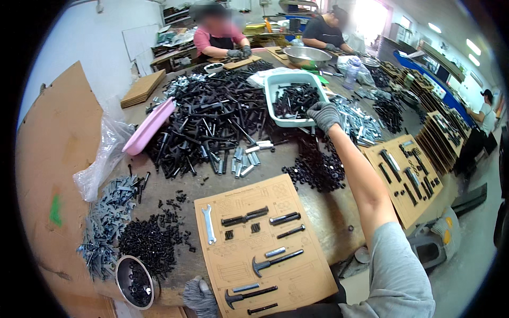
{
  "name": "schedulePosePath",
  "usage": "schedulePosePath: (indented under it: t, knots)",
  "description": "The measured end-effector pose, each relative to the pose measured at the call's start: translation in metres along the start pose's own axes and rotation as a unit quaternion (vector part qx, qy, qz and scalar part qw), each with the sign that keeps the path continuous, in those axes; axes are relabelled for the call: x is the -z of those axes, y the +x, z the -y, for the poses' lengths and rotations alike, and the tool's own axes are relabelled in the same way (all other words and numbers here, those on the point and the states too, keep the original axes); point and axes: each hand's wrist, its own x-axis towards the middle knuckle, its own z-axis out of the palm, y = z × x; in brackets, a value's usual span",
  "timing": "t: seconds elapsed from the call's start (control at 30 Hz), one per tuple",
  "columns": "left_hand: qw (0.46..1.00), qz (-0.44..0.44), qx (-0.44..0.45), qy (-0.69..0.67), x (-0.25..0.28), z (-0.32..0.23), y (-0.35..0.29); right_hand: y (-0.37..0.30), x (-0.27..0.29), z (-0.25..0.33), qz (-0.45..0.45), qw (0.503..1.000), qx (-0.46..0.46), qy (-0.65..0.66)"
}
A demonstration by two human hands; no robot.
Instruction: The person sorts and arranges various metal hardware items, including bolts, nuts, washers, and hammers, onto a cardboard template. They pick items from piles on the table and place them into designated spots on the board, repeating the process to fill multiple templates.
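Note:
My right hand [324, 115], in a grey knit glove, is at the near right corner of a pale green tub [274, 112] of black bolts [297, 99]. Its fingers curl inward, and what they hold is hidden. Near the lower edge my left hand [200, 297], gloved too, is closed at the left side of a printed cardboard sheet [238, 197]. On that sheet lie an open-end wrench [209, 224], black bolts [290, 231], silver sleeves [275, 252], two small dark coiled pieces [255, 228] and two black hooked bolts [277, 262].
Beyond the sheet spreads a heap of black hooked parts [212, 111], with a pink tray [150, 126] beside it. At left are grey metal pieces [110, 212], small black nuts [148, 241] and a steel bowl [126, 275]. A second filled sheet [405, 175] lies right. Two people work across the table.

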Motion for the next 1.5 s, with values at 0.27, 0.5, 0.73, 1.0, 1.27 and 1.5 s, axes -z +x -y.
schedulePosePath:
  t: [0.27, 0.5, 0.73, 1.0, 1.27, 1.5]
  knots:
    - [0.998, 0.039, -0.044, -0.037, 0.008, 0.006, 0.009, -0.083, 0.070, 0.005, 0.109, 0.881, -0.092, 0.451]
    - [0.955, 0.107, 0.004, -0.275, 0.028, -0.008, 0.053, -0.231, 0.090, 0.023, 0.277, 0.822, -0.050, 0.495]
    - [0.847, 0.451, -0.130, -0.249, 0.031, -0.160, 0.055, -0.355, 0.073, 0.037, 0.395, 0.743, -0.169, 0.514]
    - [0.833, 0.437, -0.339, 0.000, -0.023, -0.185, 0.017, -0.383, 0.082, -0.019, 0.336, 0.896, -0.066, 0.281]
    - [0.850, 0.416, -0.323, 0.024, -0.014, -0.178, 0.015, -0.395, 0.081, -0.010, 0.267, 0.947, 0.177, 0.020]
    - [0.864, 0.393, -0.311, 0.036, -0.013, -0.167, 0.014, -0.398, 0.066, -0.010, 0.221, 0.950, 0.220, 0.023]
